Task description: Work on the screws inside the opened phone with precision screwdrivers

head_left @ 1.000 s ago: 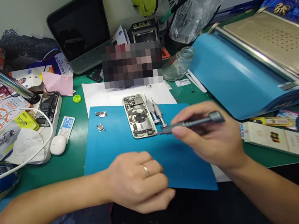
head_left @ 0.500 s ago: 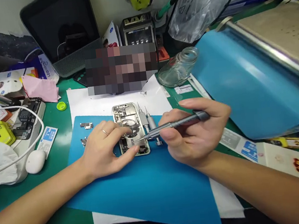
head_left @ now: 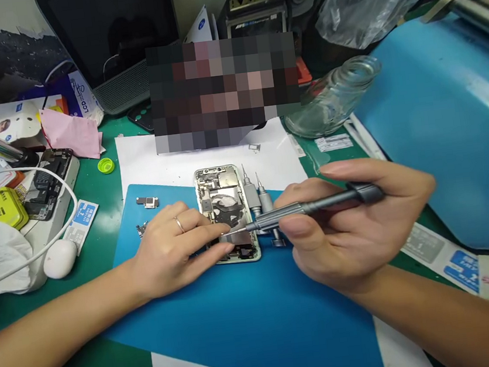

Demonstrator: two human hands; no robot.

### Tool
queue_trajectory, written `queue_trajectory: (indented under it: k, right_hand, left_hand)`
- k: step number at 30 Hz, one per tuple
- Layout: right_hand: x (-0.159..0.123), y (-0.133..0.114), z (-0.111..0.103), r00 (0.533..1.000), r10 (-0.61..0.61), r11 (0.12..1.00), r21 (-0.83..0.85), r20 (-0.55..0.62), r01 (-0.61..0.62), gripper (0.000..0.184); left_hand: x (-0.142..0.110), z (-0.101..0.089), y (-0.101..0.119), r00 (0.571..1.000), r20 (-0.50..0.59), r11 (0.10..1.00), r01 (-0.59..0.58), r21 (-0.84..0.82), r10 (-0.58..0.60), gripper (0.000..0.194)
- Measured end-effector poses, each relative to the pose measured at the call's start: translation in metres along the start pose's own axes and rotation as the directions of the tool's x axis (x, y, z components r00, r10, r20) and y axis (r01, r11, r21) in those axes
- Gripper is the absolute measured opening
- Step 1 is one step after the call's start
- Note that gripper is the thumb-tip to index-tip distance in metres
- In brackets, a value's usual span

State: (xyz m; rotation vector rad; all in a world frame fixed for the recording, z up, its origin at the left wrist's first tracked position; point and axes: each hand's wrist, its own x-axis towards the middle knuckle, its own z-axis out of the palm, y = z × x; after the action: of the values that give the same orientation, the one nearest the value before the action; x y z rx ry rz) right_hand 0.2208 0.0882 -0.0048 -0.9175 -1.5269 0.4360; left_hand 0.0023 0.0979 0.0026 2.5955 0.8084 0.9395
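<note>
An opened phone (head_left: pixel 233 211) lies on the blue mat (head_left: pixel 242 319), its inner parts showing. My right hand (head_left: pixel 355 224) grips a grey precision screwdriver (head_left: pixel 292 212), tilted so that its thin bit reaches left over the lower phone. My left hand (head_left: pixel 181 246) rests at the phone's left edge, index finger and thumb apart on either side of the bit's tip. Whether they touch the bit or a tiny screw, I cannot tell. Two more screwdrivers (head_left: pixel 252 197) lie right of the phone, partly behind my right hand. Small metal parts (head_left: pixel 148 202) lie to the left.
A glass jar (head_left: pixel 332 100) leans at the back right, beside a blue sheet (head_left: pixel 434 144). On the left stand a white earbud case (head_left: pixel 60 258), a white cable (head_left: pixel 67 198) and another opened phone (head_left: pixel 50 182). White paper (head_left: pixel 149 159) shows behind the mat.
My left hand has come up from the mat's front to the phone, and its thumb and index have drawn nearer each other. The screwdriver's bit has moved left over the phone.
</note>
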Motion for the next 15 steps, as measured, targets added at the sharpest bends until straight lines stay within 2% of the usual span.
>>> queue_trajectory:
  k: [7, 15]
  right_hand:
    - [0.0004, 0.0004, 0.0014, 1.0, -0.024, 1.0, 0.013, 0.003, 0.023, 0.026]
    - [0.001, -0.0013, 0.0029, 1.0, -0.022, 0.997, -0.077, 0.015, 0.023, 0.026]
  left_hand:
    - [0.0, 0.0005, -0.0002, 0.999, -0.031, 0.999, 0.032, -0.014, -0.033, 0.013]
    - [0.0002, 0.0018, -0.0011, 0.999, -0.046, 0.999, 0.013, -0.04, -0.015, 0.013]
